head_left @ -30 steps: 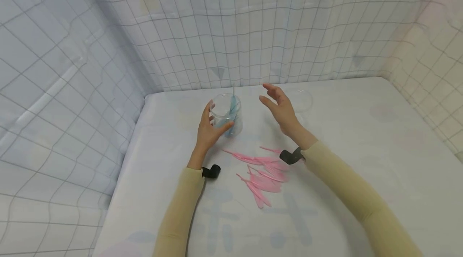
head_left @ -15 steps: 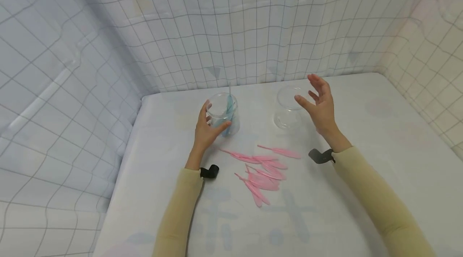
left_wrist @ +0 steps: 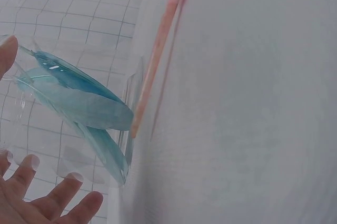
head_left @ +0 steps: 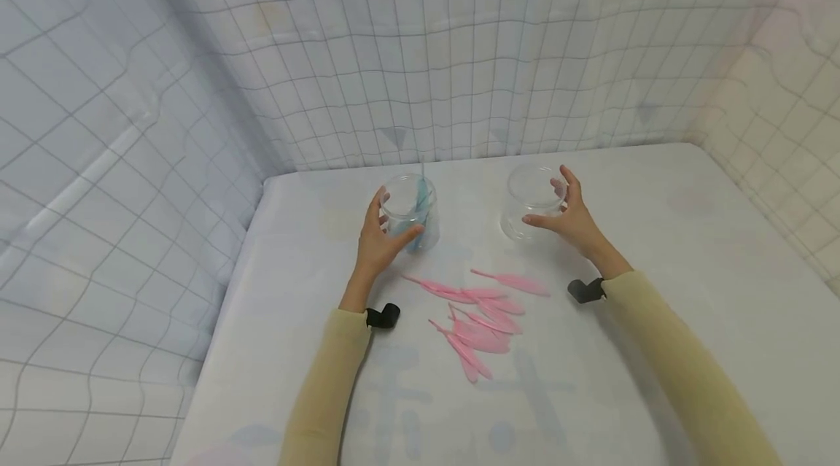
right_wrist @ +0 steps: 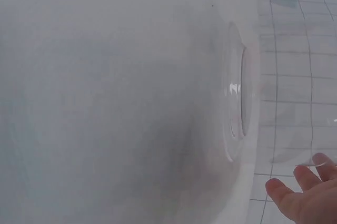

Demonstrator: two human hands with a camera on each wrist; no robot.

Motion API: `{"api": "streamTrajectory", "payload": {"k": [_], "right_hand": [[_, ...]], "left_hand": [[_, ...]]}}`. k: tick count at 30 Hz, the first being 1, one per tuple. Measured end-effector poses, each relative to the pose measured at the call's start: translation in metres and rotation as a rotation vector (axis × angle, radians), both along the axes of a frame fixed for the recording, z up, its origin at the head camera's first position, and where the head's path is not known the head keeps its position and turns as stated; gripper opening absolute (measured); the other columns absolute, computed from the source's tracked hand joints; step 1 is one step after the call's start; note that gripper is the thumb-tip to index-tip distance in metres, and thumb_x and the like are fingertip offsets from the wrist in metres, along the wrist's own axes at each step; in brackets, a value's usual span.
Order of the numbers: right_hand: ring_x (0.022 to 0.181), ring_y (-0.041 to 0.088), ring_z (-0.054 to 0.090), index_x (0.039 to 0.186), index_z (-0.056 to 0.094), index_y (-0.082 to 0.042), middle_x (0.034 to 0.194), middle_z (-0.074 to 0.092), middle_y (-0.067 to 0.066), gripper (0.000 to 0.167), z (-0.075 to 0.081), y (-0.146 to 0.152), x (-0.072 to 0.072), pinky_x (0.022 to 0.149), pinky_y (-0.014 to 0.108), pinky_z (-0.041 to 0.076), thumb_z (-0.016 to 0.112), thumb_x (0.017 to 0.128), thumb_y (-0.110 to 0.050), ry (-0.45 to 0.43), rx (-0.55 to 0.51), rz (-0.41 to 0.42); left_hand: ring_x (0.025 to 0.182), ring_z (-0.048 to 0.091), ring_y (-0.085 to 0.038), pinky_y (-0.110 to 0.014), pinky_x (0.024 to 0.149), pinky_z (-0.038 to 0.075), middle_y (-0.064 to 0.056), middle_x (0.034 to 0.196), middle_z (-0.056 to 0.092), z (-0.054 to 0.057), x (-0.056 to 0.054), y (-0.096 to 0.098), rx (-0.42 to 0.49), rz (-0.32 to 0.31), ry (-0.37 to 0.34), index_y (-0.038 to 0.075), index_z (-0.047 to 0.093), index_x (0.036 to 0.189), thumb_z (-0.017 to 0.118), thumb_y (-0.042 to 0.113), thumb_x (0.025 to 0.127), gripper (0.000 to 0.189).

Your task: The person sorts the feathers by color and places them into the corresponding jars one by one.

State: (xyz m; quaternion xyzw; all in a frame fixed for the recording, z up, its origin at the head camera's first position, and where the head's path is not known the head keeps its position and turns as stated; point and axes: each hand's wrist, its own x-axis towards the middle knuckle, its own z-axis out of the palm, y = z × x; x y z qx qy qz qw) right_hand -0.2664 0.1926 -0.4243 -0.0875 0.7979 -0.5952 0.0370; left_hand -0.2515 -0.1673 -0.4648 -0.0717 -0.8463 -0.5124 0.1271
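Pink feathers [head_left: 482, 335] lie flat in a loose, overlapping group on the white table [head_left: 695, 254], nearer the person than 2 clear jars; so many overlap that I cannot tell their exact count. 1 feather rests slightly apart from the rest, toward the right jar [head_left: 515, 208]. Their quills point mostly up and to the left, and in the left wrist view 1 pale pink quill ends just beside the base of the left jar [head_left: 430, 231].

That jar stands upright with blue feathers [head_left: 421, 203] inside, at least 3 showing, leaning with their blades at the bottom and 1 stem rising above the rim. The left hand [head_left: 379, 241] holds it, thumb across the near side and the other fingers bent and spread round the left side.

The right jar also stands upright, well apart from the left jar. The right hand [head_left: 576, 222] curves round its right side, thumb against the near wall, fingers spread behind; how firmly they press I cannot tell. Black wrist cameras [head_left: 383, 316] sit by the yellow sleeves [head_left: 682, 356]. Grid-patterned cloth [head_left: 446, 65] hangs behind the table.
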Motion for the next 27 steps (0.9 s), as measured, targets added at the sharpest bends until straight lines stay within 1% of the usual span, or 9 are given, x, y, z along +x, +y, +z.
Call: {"api": "streamTrajectory", "payload": {"k": [2, 5, 8, 12, 17, 20, 27], "right_hand": [[0.14, 0.039, 0.005, 0.151, -0.01, -0.022, 0.155, 0.009, 0.017, 0.118, -0.01, 0.002, -0.005, 0.108, 0.057, 0.014, 0.082, 0.076, -0.016, -0.015, 0.006, 0.001], [0.141, 0.036, 0.004, 0.15, -0.01, -0.027, 0.154, 0.015, 0.013, 0.121, -0.025, 0.005, -0.013, 0.108, 0.058, 0.014, 0.083, 0.074, -0.02, -0.014, 0.032, -0.021], [0.141, 0.035, 0.006, 0.15, -0.01, -0.028, 0.154, 0.019, 0.011, 0.121, -0.034, 0.007, -0.018, 0.108, 0.057, 0.014, 0.084, 0.073, -0.024, -0.002, 0.051, -0.044], [0.14, 0.034, 0.012, 0.151, -0.001, -0.023, 0.152, 0.023, 0.01, 0.117, -0.037, 0.008, -0.02, 0.109, 0.055, 0.016, 0.085, 0.072, -0.029, 0.013, 0.066, -0.066], [0.138, 0.028, 0.022, 0.151, 0.012, -0.016, 0.151, 0.026, 0.008, 0.11, -0.037, 0.006, -0.021, 0.108, 0.053, 0.021, 0.085, 0.071, -0.032, 0.028, 0.076, -0.067], [0.138, 0.027, 0.023, 0.151, 0.012, -0.017, 0.151, 0.025, 0.007, 0.108, -0.038, 0.006, -0.023, 0.107, 0.053, 0.023, 0.084, 0.072, -0.032, 0.035, 0.08, -0.057], [0.137, 0.028, 0.025, 0.151, 0.012, -0.016, 0.15, 0.025, 0.009, 0.105, -0.038, 0.001, -0.025, 0.107, 0.052, 0.024, 0.083, 0.074, -0.031, 0.049, 0.077, -0.052]], "left_hand": [[0.125, 0.041, -0.034, -0.043, 0.099, 0.038, -0.001, 0.15, 0.03, -0.001, 0.0, 0.001, -0.002, 0.0, -0.002, 0.025, 0.016, 0.152, 0.078, 0.04, 0.078, 0.097], [0.125, 0.04, -0.034, -0.043, 0.1, 0.038, 0.0, 0.15, 0.03, -0.002, 0.0, 0.002, -0.003, -0.002, -0.009, 0.026, 0.016, 0.152, 0.078, 0.041, 0.078, 0.098], [0.125, 0.04, -0.034, -0.043, 0.1, 0.038, 0.0, 0.15, 0.03, -0.001, 0.0, 0.004, -0.005, -0.007, -0.011, 0.026, 0.016, 0.152, 0.078, 0.041, 0.077, 0.098], [0.125, 0.04, -0.035, -0.045, 0.099, 0.038, -0.001, 0.15, 0.03, 0.0, 0.0, 0.004, -0.008, -0.011, 0.003, 0.025, 0.017, 0.152, 0.078, 0.041, 0.077, 0.099], [0.124, 0.041, -0.034, -0.044, 0.099, 0.039, -0.002, 0.15, 0.031, -0.002, 0.0, 0.004, -0.015, -0.005, 0.009, 0.025, 0.016, 0.152, 0.078, 0.042, 0.077, 0.099], [0.124, 0.041, -0.034, -0.044, 0.099, 0.039, -0.002, 0.15, 0.031, -0.002, -0.001, 0.003, -0.008, -0.004, 0.011, 0.026, 0.016, 0.152, 0.078, 0.04, 0.077, 0.098], [0.124, 0.041, -0.034, -0.044, 0.099, 0.038, -0.002, 0.15, 0.03, 0.0, -0.002, -0.002, -0.01, -0.009, 0.003, 0.025, 0.015, 0.153, 0.078, 0.039, 0.078, 0.099]]}}
